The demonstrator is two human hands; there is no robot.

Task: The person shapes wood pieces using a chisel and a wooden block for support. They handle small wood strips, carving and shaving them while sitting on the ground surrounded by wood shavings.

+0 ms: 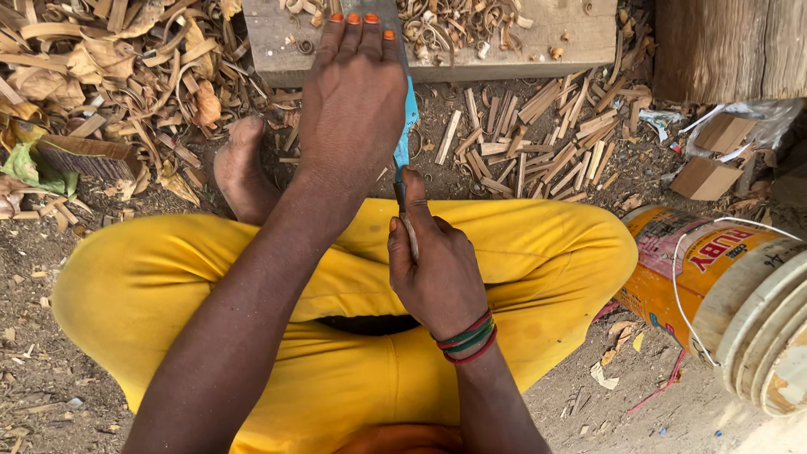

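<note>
On the far wooden block [538,38]: left hand [353,101] flat, fingers spread, pressing a thin strip, mostly hidden. Right hand [437,269] clamped on a teal-bladed knife [406,134], grip at its handle. Strip likely light, stiff, splintery; hold at its end.

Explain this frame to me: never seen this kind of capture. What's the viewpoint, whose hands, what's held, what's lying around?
There is one picture, taken by a camera worn on a person's head and looking down at their lap. No machine is involved: a person in yellow trousers sits cross-legged on bare dirt ground.

Their left hand lies flat, fingers spread, on a grey weathered wooden block. Whatever lies under it is hidden.

Their right hand grips a thin blade tool with a turquoise part, which runs up along the left hand's edge.

Curled wood shavings and short split wooden sticks are scattered around. An orange plastic bucket with a wire handle lies tipped at the right.
</note>
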